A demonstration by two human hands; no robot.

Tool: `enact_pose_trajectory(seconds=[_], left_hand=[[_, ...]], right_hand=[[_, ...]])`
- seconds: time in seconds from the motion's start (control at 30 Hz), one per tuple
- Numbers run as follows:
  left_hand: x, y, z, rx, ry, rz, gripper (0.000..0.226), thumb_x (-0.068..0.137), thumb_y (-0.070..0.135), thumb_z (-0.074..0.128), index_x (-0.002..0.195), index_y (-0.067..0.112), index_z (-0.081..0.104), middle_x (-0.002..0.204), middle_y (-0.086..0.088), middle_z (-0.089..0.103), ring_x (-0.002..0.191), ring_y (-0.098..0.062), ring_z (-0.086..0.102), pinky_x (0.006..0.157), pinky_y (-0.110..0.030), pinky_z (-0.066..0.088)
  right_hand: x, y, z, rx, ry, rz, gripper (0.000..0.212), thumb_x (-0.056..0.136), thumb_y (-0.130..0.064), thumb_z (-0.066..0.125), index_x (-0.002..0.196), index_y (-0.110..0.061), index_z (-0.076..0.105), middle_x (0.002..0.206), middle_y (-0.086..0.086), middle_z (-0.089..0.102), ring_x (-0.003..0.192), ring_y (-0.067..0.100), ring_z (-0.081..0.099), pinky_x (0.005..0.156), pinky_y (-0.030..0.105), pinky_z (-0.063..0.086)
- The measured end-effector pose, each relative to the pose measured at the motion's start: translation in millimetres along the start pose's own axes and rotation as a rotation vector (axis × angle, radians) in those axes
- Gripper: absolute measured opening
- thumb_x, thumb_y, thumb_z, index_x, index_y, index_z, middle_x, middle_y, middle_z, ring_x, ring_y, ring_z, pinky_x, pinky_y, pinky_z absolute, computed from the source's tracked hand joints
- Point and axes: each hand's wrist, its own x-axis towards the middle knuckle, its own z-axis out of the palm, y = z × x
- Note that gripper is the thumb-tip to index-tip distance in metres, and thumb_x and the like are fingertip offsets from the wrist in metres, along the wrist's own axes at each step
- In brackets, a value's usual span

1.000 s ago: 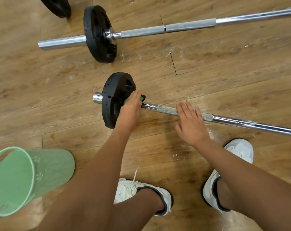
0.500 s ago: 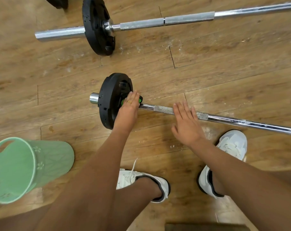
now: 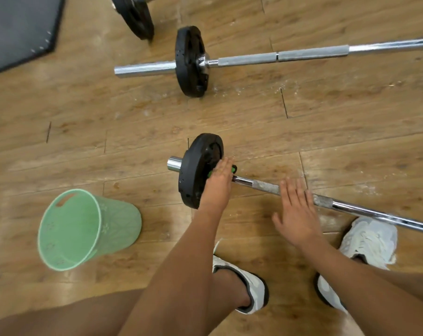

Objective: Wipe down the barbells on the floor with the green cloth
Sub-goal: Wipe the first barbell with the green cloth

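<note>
Two barbells [image 3: 312,53] [image 3: 266,185] on dusty wood floor [image 3: 84,117]; my left hand [image 3: 217,180] presses green cloth [image 3: 233,169] onto the nearer, right hand [image 3: 295,214] spread, empty.

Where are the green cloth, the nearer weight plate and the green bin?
green cloth [image 3: 233,169], head view, its exposed right corner
nearer weight plate [image 3: 192,180], head view, its black face
green bin [image 3: 121,221], head view, its outer wall

This looks like a gym's free-weight area. A near barbell [image 3: 266,186] and a far barbell [image 3: 302,55] lie on the wood-plank floor [image 3: 108,112], each carrying a black plate [image 3: 190,61] on its chrome sleeve, with knurled grip sections along the shafts. Another plate [image 3: 135,15] stands at the top edge. White chalk dust [image 3: 242,87] speckles the boards, and a dark rubber mat [image 3: 19,27] covers the far left corner.
</note>
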Motion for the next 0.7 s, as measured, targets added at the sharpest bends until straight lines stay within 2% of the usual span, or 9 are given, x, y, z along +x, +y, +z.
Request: enact_pose_trajectory(seconds=[0.1,0.23,0.33,0.4,0.47,0.57,0.7], left_hand=[[-9,-2,0,-0.009,-0.013,-0.015,0.050,0.108,0.009,0.040,0.157,0.010,0.030,0.166,-0.005,0.025,0.154,-0.015,0.018,0.119,-0.032,0.032],[-10,-3,1,0.031,-0.020,0.004,0.056,0.105,0.003,0.046,0.158,0.008,0.027,0.166,-0.007,0.025,0.154,-0.017,0.018,0.121,-0.030,0.027],[-5,-3,0,0.031,-0.045,0.013,0.055,0.104,0.003,0.048,0.157,0.007,0.029,0.164,-0.009,0.030,0.153,-0.019,0.023,0.120,-0.030,0.028],[-13,-2,2,0.029,0.001,0.005,0.055,0.103,0.002,0.049,0.155,0.008,0.031,0.163,-0.010,0.032,0.151,-0.020,0.029,0.117,-0.031,0.033],[-33,-1,11,0.027,0.051,-0.038,0.062,0.102,-0.003,0.048,0.158,0.010,0.026,0.165,-0.008,0.026,0.153,-0.018,0.024,0.118,-0.029,0.033],[-61,1,23,0.006,0.076,-0.104,0.069,0.102,-0.007,0.045,0.161,0.012,0.014,0.170,-0.003,0.009,0.156,-0.015,0.008,0.122,-0.028,0.025],[-39,-3,19,0.060,0.079,-0.026,0.068,0.102,-0.006,0.046,0.160,0.009,0.015,0.169,-0.008,0.014,0.156,-0.019,0.011,0.125,-0.031,0.021]], right_hand=[[-7,-1,5,-0.002,-0.011,0.000,0.088,0.099,-0.047,0.037,0.155,-0.014,-0.022,0.165,0.009,-0.022,0.151,0.025,-0.024,0.123,0.044,-0.013],[-15,-3,5,0.014,-0.031,-0.010,0.086,0.100,-0.046,0.036,0.154,-0.015,-0.024,0.165,0.007,-0.021,0.151,0.023,-0.022,0.122,0.042,-0.014],[-19,0,3,0.020,-0.063,-0.037,0.085,0.101,-0.044,0.036,0.154,-0.016,-0.025,0.164,0.005,-0.022,0.150,0.021,-0.023,0.123,0.041,-0.012],[-21,3,2,0.017,-0.092,-0.062,0.084,0.101,-0.043,0.035,0.154,-0.016,-0.025,0.163,0.004,-0.026,0.148,0.019,-0.027,0.123,0.041,-0.010],[-25,5,0,0.006,-0.125,-0.081,0.084,0.102,-0.042,0.034,0.152,-0.017,-0.027,0.161,0.004,-0.030,0.148,0.020,-0.029,0.124,0.041,-0.009],[-30,3,-1,0.016,-0.159,-0.084,0.083,0.103,-0.042,0.034,0.150,-0.018,-0.030,0.161,0.005,-0.031,0.148,0.021,-0.029,0.125,0.042,-0.006],[-32,-1,2,0.024,-0.142,-0.072,0.085,0.102,-0.043,0.034,0.151,-0.016,-0.031,0.160,0.006,-0.032,0.147,0.023,-0.031,0.124,0.043,-0.009]])
